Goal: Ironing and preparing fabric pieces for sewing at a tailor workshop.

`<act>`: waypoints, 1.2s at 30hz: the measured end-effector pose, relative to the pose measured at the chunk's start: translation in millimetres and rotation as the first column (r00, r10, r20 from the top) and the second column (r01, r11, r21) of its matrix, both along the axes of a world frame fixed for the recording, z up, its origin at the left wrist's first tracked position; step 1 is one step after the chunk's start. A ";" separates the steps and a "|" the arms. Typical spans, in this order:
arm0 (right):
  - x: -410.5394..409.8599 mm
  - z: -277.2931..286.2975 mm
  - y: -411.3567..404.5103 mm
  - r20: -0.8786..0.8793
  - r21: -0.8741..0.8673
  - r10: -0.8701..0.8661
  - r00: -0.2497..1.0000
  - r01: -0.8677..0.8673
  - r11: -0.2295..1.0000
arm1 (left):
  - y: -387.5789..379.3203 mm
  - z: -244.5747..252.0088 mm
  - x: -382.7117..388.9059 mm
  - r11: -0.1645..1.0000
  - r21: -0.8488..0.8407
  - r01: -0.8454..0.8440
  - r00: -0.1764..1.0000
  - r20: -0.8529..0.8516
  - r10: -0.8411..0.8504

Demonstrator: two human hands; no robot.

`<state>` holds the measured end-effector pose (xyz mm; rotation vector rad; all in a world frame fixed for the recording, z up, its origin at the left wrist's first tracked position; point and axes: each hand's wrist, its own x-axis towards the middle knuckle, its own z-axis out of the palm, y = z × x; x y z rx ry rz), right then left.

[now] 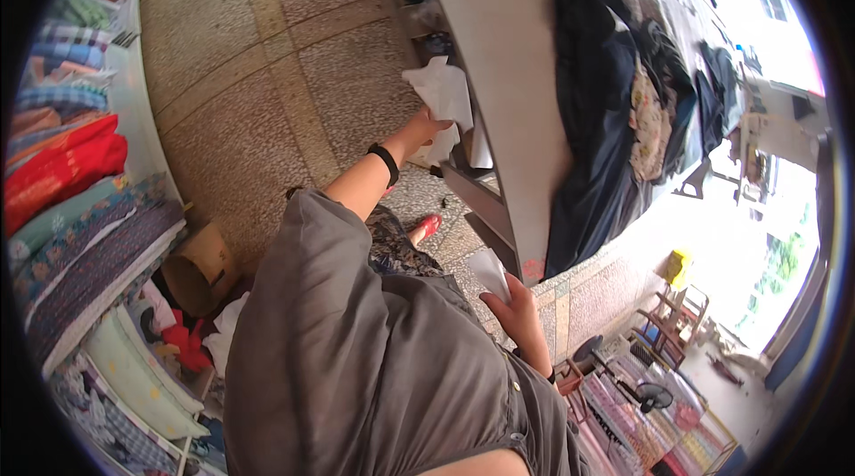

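My left hand (pixel 427 127), with a black band at the wrist, reaches out beside the open shelf under a table. It grips white sheets (pixel 444 94) that look like paper or stiff cloth; I cannot tell which. One piece fans upward past the fingers and another hangs below them. Close to my body, my right hand (pixel 521 319) pinches a smaller folded white piece (pixel 491 273) between thumb and fingers. Inside the table's shelf (pixel 477 185), more white material (pixel 479 149) shows just beyond my left hand.
Dark garments (pixel 591 108) lie across the pale tabletop (pixel 497 28). Folded fabrics (pixel 73 98) and a red bundle (pixel 73 165) fill shelving at left, above a cardboard container (pixel 200 269). My red shoe (pixel 431 225) is on the terrazzo floor (pixel 227 135). Fabric rolls (pixel 628 419) lie lower right near wooden chairs (pixel 674 322).
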<state>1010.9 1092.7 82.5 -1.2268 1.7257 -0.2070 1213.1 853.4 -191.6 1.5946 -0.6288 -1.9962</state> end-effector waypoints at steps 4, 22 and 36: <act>-26.1 19.9 -5.4 0.062 -0.033 -0.052 0.997 0.054 0.998 | -19.3 -136.2 -22.0 0.869 -0.493 0.054 0.983 0.179 0.040; -315.6 38.9 221.0 0.839 -0.002 -0.379 0.390 0.700 0.714 | 351.9 310.5 -340.2 0.862 -0.448 0.236 0.821 -0.383 -0.424; -544.9 35.6 232.2 0.952 0.066 -0.285 0.114 0.830 0.554 | 356.2 336.4 -615.6 0.922 -0.342 0.182 0.897 -0.326 -0.298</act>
